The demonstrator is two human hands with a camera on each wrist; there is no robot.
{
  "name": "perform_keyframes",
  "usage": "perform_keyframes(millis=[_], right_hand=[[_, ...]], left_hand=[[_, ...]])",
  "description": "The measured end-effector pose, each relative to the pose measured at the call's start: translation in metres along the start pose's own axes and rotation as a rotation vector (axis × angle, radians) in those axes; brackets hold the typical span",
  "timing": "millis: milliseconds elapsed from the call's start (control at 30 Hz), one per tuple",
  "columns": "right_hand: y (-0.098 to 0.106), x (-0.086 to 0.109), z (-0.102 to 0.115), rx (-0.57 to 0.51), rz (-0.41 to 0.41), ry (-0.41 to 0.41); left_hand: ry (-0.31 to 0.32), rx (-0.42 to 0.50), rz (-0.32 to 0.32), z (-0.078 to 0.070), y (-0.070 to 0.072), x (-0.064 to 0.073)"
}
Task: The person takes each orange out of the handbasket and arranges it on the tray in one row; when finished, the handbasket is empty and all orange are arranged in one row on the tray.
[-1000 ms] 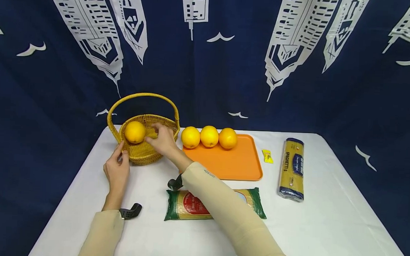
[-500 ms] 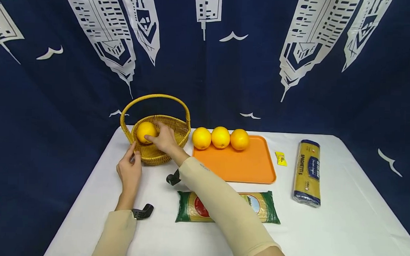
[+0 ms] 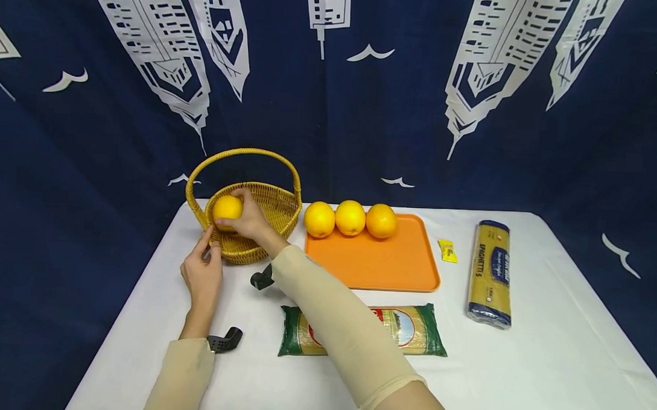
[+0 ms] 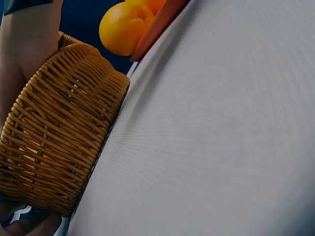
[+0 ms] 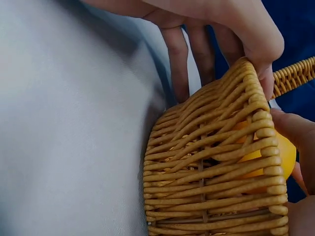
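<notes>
A yellow wicker basket (image 3: 245, 255) with a tall arched handle stands at the table's back left. At its left end my left hand (image 3: 202, 276) grips the rim, the thumb over the edge and the fingers along the outer wall (image 5: 202, 147) in the right wrist view. My right hand (image 3: 252, 221) reaches into the basket and holds an orange (image 3: 227, 209), thumb in front and fingers behind it. Through the weave, part of that orange (image 5: 283, 155) shows in the right wrist view. The orange's underside is hidden by the basket wall.
Right of the basket, three oranges (image 3: 350, 218) line the back of an orange tray (image 3: 375, 267). A green-ended pasta pack (image 3: 411, 331) lies under my right forearm. A small yellow packet (image 3: 447, 251) and a spaghetti pack (image 3: 490, 274) lie farther right. A patterned blue curtain (image 3: 331, 120) hangs behind.
My right hand has moved left inside the basket, from beside the orange to holding it. My left hand stays on the basket rim. The head view has shifted slightly.
</notes>
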State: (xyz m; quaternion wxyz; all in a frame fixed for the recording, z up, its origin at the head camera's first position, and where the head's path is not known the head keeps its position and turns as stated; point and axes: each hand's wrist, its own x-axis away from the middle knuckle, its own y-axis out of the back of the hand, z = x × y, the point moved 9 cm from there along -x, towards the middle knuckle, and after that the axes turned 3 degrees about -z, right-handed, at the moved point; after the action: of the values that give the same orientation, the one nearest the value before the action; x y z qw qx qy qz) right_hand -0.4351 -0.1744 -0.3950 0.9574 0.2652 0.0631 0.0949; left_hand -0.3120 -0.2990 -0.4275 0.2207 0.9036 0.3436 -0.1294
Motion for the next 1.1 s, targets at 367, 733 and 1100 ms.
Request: perform_keyframes(millis=[367,733,1100], right_hand=[[0.011,0.009,0.002,0.144,-0.009,-0.049],[0.052,0.026,0.003,0.162,-0.006,0.060],[0.098,0.052,0.012,0.158,-0.048,0.155]], left_hand=[[-0.005,0.005,-0.002,-0.001,0.001,0.000],[-0.036,-0.009,-0.013,-0.002,0.001,0.000],[-0.042,-0.003,-0.004,-0.003,0.002,0.000]])
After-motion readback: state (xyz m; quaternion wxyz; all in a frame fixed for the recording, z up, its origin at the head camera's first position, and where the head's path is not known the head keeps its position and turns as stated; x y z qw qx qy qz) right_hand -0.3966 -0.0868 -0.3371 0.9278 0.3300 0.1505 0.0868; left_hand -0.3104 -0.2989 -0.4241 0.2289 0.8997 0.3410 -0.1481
